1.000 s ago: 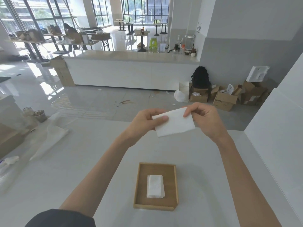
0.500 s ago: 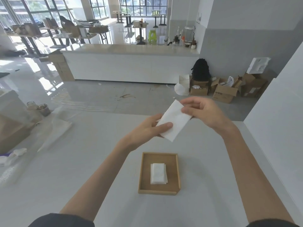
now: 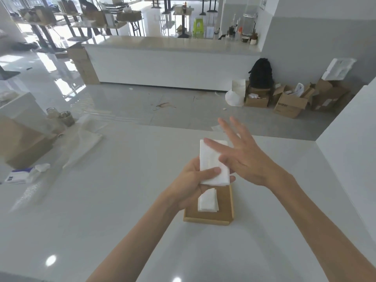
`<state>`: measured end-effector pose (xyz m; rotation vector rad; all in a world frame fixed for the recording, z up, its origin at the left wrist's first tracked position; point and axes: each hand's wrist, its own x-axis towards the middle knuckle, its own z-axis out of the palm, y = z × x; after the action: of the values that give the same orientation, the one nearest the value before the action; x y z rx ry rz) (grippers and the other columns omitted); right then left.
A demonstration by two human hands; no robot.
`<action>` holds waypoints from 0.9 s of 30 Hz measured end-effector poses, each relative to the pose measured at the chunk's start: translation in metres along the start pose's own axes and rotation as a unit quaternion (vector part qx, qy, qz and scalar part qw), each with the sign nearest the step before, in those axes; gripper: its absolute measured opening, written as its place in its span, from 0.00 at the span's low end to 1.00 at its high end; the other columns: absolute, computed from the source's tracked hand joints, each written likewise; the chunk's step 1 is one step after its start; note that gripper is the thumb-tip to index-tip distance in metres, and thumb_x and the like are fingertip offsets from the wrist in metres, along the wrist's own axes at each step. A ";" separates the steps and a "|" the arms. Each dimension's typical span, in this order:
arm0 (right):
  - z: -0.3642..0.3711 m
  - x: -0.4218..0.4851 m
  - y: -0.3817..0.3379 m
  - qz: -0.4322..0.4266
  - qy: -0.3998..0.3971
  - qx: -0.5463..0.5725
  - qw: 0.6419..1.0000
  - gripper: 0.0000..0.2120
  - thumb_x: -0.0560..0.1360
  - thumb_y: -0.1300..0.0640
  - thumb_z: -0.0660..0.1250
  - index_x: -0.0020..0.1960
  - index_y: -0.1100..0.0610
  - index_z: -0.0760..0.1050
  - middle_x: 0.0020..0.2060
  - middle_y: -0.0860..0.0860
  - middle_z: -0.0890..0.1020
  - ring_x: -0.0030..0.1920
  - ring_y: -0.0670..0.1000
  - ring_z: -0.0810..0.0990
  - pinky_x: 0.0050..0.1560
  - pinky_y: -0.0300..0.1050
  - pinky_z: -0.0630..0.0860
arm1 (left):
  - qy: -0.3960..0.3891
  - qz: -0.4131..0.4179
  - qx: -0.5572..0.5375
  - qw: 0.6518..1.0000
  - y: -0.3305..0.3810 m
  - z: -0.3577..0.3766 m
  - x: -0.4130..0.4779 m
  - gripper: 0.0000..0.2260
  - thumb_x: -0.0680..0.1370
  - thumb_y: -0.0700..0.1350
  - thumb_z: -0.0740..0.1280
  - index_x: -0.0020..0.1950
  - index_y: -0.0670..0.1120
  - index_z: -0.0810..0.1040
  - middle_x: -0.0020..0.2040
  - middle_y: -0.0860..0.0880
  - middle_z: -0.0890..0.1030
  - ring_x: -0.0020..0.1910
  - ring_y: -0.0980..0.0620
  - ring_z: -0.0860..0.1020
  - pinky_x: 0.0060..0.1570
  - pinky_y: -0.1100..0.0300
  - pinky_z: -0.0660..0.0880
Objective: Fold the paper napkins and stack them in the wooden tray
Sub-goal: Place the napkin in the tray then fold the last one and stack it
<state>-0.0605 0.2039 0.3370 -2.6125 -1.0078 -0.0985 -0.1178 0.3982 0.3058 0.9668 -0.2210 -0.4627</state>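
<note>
Pressing the fold, right above the tray

Just below centre frame, the left hand (image 3: 190,185) pinches a folded napkin (image 3: 213,162) under its thumb while the right hand (image 3: 242,157), fingers spread and flat, lies across it. Directly beneath sits the wooden tray (image 3: 225,212) with a small napkin stack (image 3: 208,202) already inside, how many sheets I cannot tell. This one still needs placing; a packet (image 3: 17,177) at the left edge may hold more.

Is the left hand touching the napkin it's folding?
Touching. Head view: left hand pins the napkin, thumb on top, fingers underneath.
</note>
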 end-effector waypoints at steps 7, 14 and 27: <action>0.049 -0.010 -0.013 0.141 0.057 0.035 0.988 0.31 0.82 0.32 0.44 0.81 0.37 0.40 0.83 0.45 0.39 0.81 0.48 0.32 0.78 0.53 0.40 | 0.048 -0.017 0.009 0.999 -0.018 -0.024 -0.004 0.18 0.82 0.34 0.63 0.73 0.39 0.71 0.70 0.35 0.75 0.68 0.35 0.76 0.68 0.40 0.73; 0.146 -0.070 -0.045 0.395 0.124 0.517 0.749 0.15 0.82 0.42 0.61 0.55 0.45 0.85 0.49 0.44 0.88 0.50 0.43 0.86 0.48 0.37 0.80 | 0.093 -0.083 -0.051 0.991 -0.092 -0.045 -0.027 0.17 0.83 0.38 0.64 0.71 0.43 0.74 0.68 0.37 0.78 0.66 0.35 0.77 0.63 0.41 0.76; 0.247 -0.083 0.023 0.548 0.061 0.471 0.689 0.08 0.79 0.54 0.71 0.55 0.56 0.81 0.51 0.54 0.87 0.49 0.52 0.86 0.45 0.42 0.80 | 0.223 -0.270 0.217 0.911 -0.187 -0.113 0.023 0.10 0.84 0.48 0.62 0.58 0.45 0.80 0.56 0.46 0.84 0.55 0.48 0.83 0.57 0.50 0.81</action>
<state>-0.1205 0.2175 0.0832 -1.7357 0.5897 0.4191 -0.1068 0.3814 0.0868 1.5532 0.3898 -0.6952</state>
